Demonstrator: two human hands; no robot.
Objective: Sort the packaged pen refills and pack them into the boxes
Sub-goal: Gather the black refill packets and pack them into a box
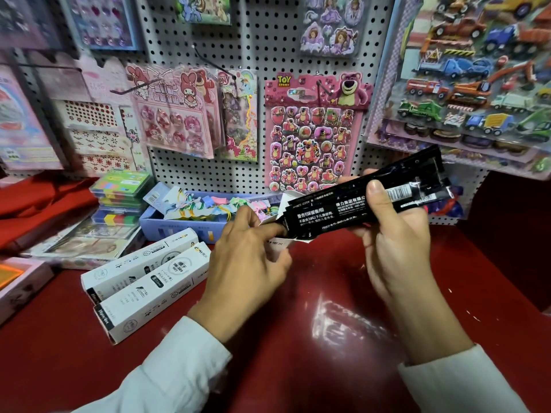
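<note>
My right hand [396, 234] grips a stack of black packaged pen refills [343, 207] held slanted above the red counter, thumb laid across the front. The stack's lower left end sits in the open mouth of a small white box [281, 242], which my left hand [247, 260] holds with curled fingers, forefinger touching the black packs. Two closed white refill boxes [143, 278] lie side by side on the counter to the left of my left hand.
A blue tray of colourful clips [179, 226] stands behind the white boxes. Stacked cases of coloured tabs [119, 195] sit at the left. The red counter [313, 338] spreads below my hands. A pegboard [247, 46] with hanging sticker sheets rises behind.
</note>
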